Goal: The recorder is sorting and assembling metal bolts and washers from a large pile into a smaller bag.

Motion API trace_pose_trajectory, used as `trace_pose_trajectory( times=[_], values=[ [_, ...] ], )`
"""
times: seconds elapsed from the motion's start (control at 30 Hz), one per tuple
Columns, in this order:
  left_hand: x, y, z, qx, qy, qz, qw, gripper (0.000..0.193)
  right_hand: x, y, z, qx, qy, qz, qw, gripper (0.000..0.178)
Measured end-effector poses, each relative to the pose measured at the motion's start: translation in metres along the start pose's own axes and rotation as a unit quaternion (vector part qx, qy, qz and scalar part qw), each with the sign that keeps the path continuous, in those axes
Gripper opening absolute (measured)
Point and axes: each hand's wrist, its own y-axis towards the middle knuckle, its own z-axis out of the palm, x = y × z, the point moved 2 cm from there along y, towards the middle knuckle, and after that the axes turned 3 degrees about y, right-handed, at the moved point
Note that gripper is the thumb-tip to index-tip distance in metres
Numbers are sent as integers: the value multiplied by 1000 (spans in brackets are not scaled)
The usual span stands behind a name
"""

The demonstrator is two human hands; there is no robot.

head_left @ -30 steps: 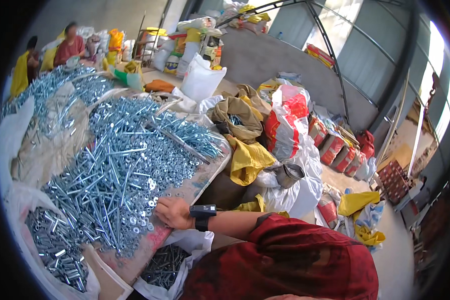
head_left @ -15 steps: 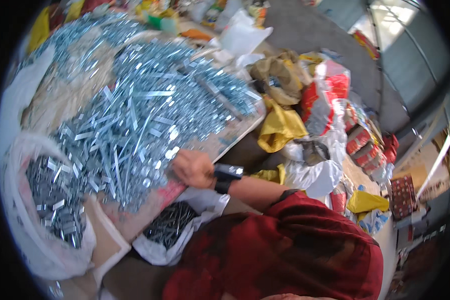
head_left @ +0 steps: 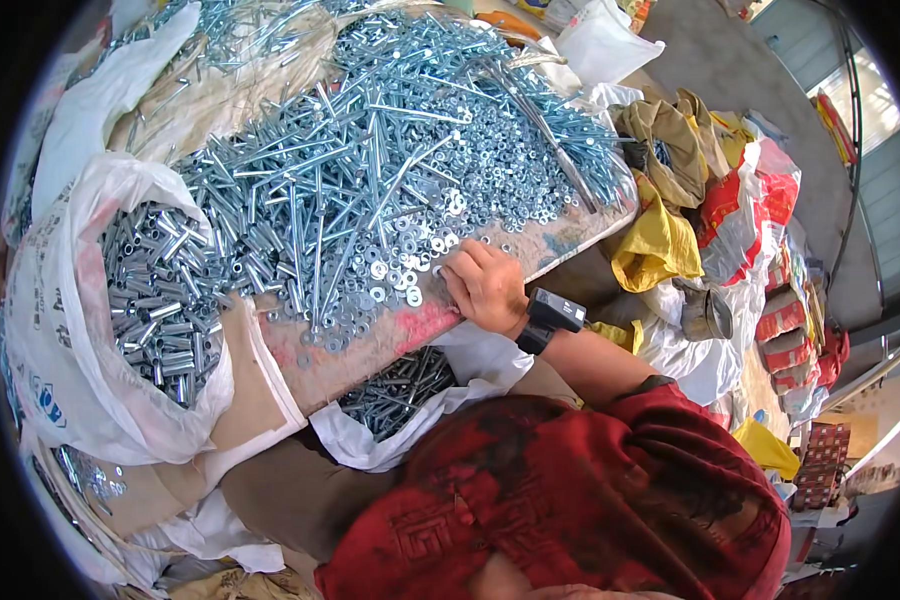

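- Shirt [head_left: 570, 480] of dark red colour is nearest, on the body of the person.
- Just beyond it, a white bag [head_left: 360, 445] with dark bolts [head_left: 395, 395] inside fills the space between the body and the near edge of the tabletop [head_left: 315, 385].
- The right hand [head_left: 482, 285] rests at this edge, with a black device [head_left: 557, 311] on its wrist. Its fingers are bent inward, and I cannot tell if the grip is clamped on something; of the left hand's grip I cannot tell either.
- Flat washers [head_left: 379, 270] lie loosely on the tabletop, just left of the right hand.
- At the left, a white plastic sack [head_left: 65, 330] stands open, full of short metal tubes [head_left: 165, 345].
- Behind the washers, long bolts [head_left: 320, 180] make a crossed heap, and some of them lie over the washers.
- Small nuts [head_left: 525, 160] spread to the right of this heap; a metal bar [head_left: 575, 183] separates them from thin bolts [head_left: 590, 145].
- Past the right edge are a yellow cloth [head_left: 660, 245], a metal can [head_left: 708, 315], a brown sack [head_left: 660, 115] and a red-and-white sack [head_left: 755, 200].
- Farthest is a grey wall [head_left: 720, 60].
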Motion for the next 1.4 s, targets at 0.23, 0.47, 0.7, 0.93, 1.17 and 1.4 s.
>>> trace_pose_trajectory(
  times=[0.23, 0.47, 0.7, 0.93, 1.17, 1.4],
  values=[
    [3, 5, -3, -2, -10, -8, 1000, 30, -1, 0, 0, -7, 0, -6, 1000, 10],
    [10, 4, -5, -3, -22, -18, 1000, 28, 0, 0, -2, -5, 2, -13, 1000, 11],
    [14, -1, -8, -6, -35, -23, 999, 26, -4, -1, -2, -12, 22, -18, 1000, 12],
    [22, -6, -17, -11, -53, -28, 998, 24, -2, 2, -1, 1, 10, -13, 1000, 13],
    [34, -12, -31, -20, -78, -33, 996, 22, 0, 0, -1, 2, 2, -6, 1000, 12],
    [55, -52, -83, -44, -155, -27, 987, 20, 0, -1, -3, -25, 12, -13, 1000, 13]
  ],
)
